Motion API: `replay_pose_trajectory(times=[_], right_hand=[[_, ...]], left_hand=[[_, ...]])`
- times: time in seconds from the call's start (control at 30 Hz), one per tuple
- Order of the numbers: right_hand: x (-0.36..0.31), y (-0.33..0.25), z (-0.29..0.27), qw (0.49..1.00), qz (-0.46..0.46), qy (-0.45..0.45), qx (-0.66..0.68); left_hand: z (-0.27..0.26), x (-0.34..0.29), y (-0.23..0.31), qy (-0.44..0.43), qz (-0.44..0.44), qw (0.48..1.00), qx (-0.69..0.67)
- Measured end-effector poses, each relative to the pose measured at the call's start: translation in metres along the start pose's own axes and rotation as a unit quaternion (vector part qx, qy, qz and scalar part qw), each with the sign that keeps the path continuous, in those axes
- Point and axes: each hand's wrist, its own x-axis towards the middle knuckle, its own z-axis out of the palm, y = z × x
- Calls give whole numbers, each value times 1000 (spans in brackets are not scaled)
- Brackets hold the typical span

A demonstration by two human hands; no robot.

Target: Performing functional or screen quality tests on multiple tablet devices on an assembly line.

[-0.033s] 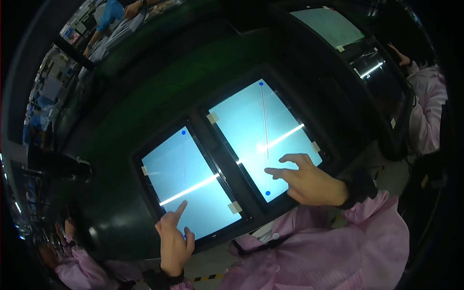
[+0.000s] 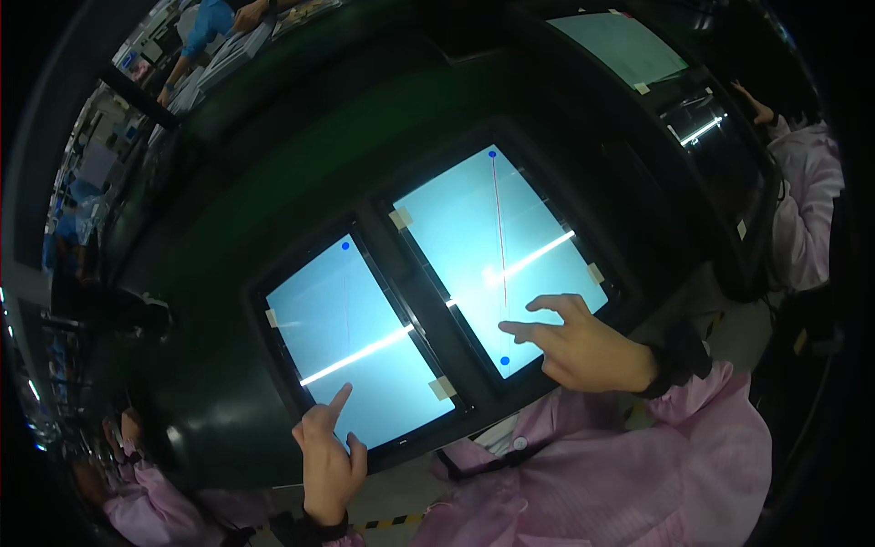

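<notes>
Two lit tablet-like screens lie side by side on a dark surface, the left screen [image 2: 314, 301] and the right screen [image 2: 447, 214]. My left hand [image 2: 328, 460] has its index finger stretched over the lower half of the left screen, thumb apart, holding nothing. Over the lower part of the right screen, my right hand [image 2: 588, 351] spreads its fingers, also without an object. Whether either fingertip touches glass I cannot tell. The right screen shows an upper blue dot [image 2: 492, 154], a lower blue dot [image 2: 505, 361] and a red line [image 2: 499, 228]. A faint line runs below the left screen's blue dot [image 2: 345, 246].
Tape pieces, such as a beige tab [image 2: 442, 388], sit at the screens' edges. Another lit screen [image 2: 620, 47] and a dark panel [image 2: 715, 146] stand far right beside a person in a pink sleeve [image 2: 807, 182]. Other people are at the far left and lower left.
The red line on the right screen reaches slightly farther down toward my right index finger. Both screens sit slightly higher in view. My hands have barely moved.
</notes>
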Motion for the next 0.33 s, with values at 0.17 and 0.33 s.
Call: replay_pose_trajectory(times=[0.17, 0.33], right_hand=[[-14, -15, 12, 1000, -17, -12, 10], [-20, -13, 22, 1000, -11, -21, -6]], left_hand=[[21, -43, -8, 66, -22, 997, -39], [22, -57, -3, 75, -24, 996, -38]])
